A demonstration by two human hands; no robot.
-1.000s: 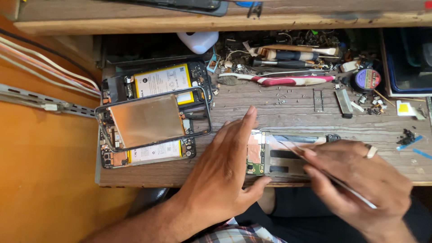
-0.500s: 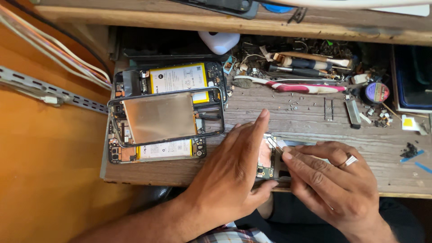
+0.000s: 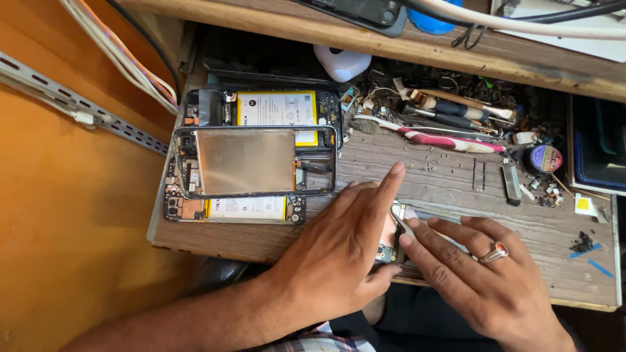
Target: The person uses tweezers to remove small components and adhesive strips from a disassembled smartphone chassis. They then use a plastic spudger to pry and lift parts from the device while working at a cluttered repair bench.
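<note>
An opened phone lies at the front edge of the wooden bench, mostly hidden under both hands. My left hand rests flat on its left end, fingers pointing up and right, thumb hooked at the front edge. My right hand, wearing a ring with a red stone, presses on the phone's right part, its fingertips next to the exposed circuit board. No tool shows in the right hand now.
Two more opened phones with batteries and a metal mid-frame lie stacked at the bench's left. A toothbrush, screwdrivers, loose screws and small parts litter the back right. A shelf overhangs. An orange wall is on the left.
The thin tool my right hand held a second ago is out of sight. Both hands have closed in over the phone, the right hand sliding left until its fingertips meet the left hand.
</note>
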